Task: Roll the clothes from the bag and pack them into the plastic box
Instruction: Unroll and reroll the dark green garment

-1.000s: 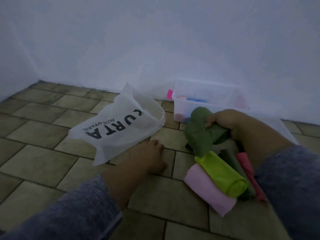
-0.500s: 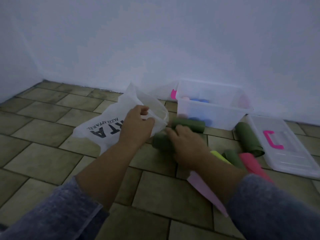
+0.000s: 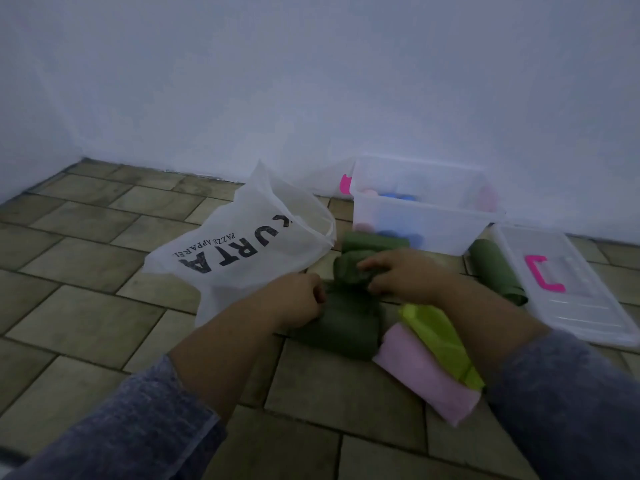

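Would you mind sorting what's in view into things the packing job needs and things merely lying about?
Needed: white bag, plastic box, green rolls, pink roll, yellow-green roll, both hands.
Lying about: box lid, set aside for now.

dark green rolls (image 3: 349,268) lie between the white bag (image 3: 242,251) and clear box (image 3: 422,216), apparently part-filled.

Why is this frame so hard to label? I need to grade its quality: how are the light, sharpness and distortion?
Head view: dim, bluish, flat light, no glare or hard shadows; soft throughout, the plastic box contents mere colour blobs; bag lettering still readable; wide-angle bending of floor tiles at the edges.
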